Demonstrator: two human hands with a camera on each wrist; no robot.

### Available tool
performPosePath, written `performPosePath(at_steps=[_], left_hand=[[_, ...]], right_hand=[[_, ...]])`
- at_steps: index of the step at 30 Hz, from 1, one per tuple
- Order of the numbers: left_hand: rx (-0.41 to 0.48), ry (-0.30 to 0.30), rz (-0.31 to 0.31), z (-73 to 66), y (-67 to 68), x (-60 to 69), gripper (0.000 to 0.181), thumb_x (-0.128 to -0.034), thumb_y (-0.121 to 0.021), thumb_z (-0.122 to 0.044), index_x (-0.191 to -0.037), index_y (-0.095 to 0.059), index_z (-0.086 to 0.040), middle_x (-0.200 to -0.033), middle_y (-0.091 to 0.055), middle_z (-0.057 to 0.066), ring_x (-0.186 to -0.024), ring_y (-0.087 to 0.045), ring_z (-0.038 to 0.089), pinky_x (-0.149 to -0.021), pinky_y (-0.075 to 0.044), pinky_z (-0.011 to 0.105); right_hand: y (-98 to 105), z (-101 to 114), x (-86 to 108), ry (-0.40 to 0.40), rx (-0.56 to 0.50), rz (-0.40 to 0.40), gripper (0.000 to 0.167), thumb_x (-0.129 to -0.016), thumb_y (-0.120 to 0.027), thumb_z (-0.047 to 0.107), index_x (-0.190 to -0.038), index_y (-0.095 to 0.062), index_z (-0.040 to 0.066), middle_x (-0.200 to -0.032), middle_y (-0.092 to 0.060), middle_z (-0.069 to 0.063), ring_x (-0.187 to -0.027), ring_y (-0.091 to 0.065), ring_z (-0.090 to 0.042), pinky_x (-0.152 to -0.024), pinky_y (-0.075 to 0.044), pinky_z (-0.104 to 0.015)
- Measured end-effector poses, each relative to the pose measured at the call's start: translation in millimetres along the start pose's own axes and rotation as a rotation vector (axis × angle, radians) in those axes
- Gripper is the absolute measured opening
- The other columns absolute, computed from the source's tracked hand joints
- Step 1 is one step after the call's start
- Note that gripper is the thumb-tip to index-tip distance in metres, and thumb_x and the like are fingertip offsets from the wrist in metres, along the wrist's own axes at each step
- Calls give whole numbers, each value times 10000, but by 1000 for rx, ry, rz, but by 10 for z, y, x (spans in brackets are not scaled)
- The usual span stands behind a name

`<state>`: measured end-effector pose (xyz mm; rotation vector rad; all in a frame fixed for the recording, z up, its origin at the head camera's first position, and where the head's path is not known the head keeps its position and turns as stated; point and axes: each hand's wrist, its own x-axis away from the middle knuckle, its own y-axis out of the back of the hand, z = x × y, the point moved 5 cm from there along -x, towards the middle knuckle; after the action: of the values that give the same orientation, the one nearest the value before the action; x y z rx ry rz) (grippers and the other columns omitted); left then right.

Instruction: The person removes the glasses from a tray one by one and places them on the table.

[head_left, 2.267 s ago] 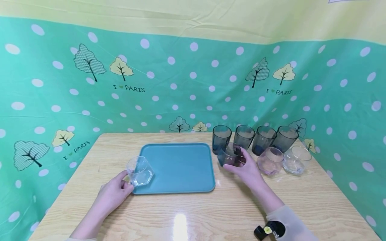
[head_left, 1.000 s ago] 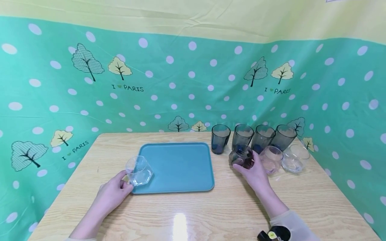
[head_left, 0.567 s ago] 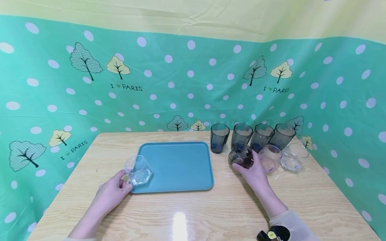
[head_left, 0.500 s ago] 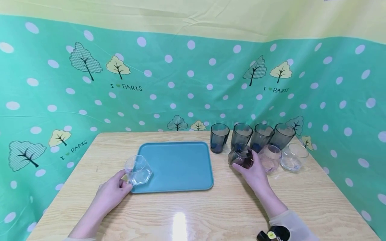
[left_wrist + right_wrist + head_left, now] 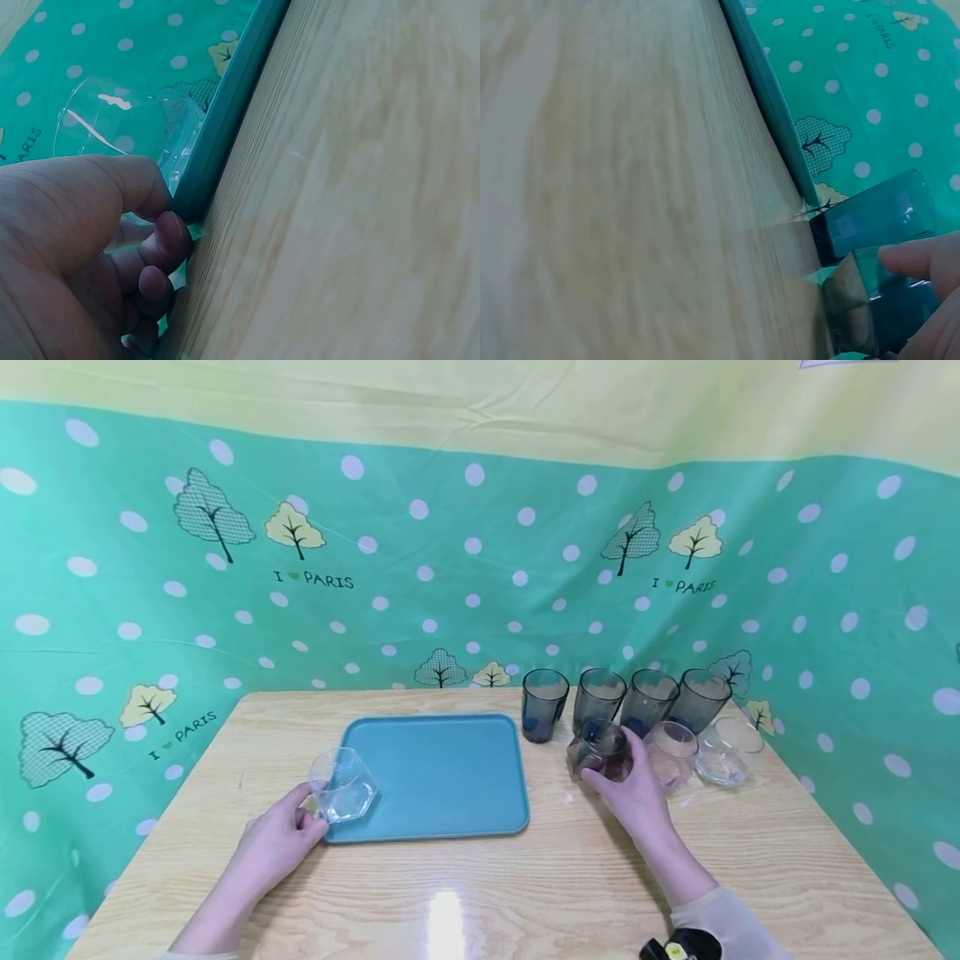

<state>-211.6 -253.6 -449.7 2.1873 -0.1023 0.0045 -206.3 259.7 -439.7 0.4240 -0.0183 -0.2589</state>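
My left hand is at the front left corner of a blue tray, its thumb and curled fingers pinching the rim. Right beside those fingers, a clear faceted glass stands upright on the tray's left end. To the right of the tray, my right hand holds a dark faceted glass between thumb and fingers, in front of the tall smoky tumblers. Its thumb lies on the glass side in the right wrist view, where a tumbler stands close by. The palm covers part of the dark glass.
Several smoky tumblers line the back right of the wooden table. Just right of my right hand stand a pinkish faceted glass and a clear one. A green dotted cloth hangs behind the table.
My right hand has carried the dark glass a little to the right, away from the tray, and has stayed there over the last second. My left hand keeps its place at the tray.
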Motion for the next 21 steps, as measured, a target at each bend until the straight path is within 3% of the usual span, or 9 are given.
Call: performPosePath(at_steps=[6, 9, 12, 16, 21], left_hand=[[14, -1, 5, 13, -1, 1, 644, -984, -684, -152, -1588, -500, -25, -769, -610, -46, -691, -531, 194, -938, -405, 647], [17, -8, 5, 3, 10, -2, 640, -984, -683, -150, -1586, -502, -32, -766, -605, -47, -686, -528, 194, -960, -382, 663], [12, -17, -2, -5, 20, 2, 638, -983, -682, -148, -1583, -501, -30, -757, -594, -51, -673, -515, 180, -837, -433, 541], [13, -11, -2, 18, 23, 0, 650, -985, -683, -155, -1589, -484, -17, -762, -588, -43, -675, -505, 176, -691, -382, 395], [7, 17, 2, 103, 50, -19, 664, -998, -688, -175, -1603, -465, -15, -785, -605, -32, -700, -521, 188, -690, -388, 392]], right_hand=[[78, 141, 26, 73, 40, -55, 1076, -970, -856, 130, -1767, -135, 81, -1755, -265, -284, -1606, -295, -477, -1285, -282, -537], [126, 235, 49, 119, 86, -101, 1061, -979, -856, 171, -1772, -153, 121, -1766, -276, -240, -1599, -307, -490, -1270, -289, -594], [150, 351, 83, 175, 133, -150, 1023, -977, -860, 188, -1767, -211, 145, -1758, -306, -205, -1588, -337, -476, -1255, -303, -626], [119, 526, 150, 250, 175, -192, 948, -962, -870, 162, -1737, -324, 152, -1726, -364, -182, -1572, -365, -447, -1233, -308, -673], [-56, 730, 207, 337, 152, -177, 909, -948, -885, 149, -1711, -393, 182, -1722, -385, -130, -1573, -378, -405, -1226, -327, -671]])
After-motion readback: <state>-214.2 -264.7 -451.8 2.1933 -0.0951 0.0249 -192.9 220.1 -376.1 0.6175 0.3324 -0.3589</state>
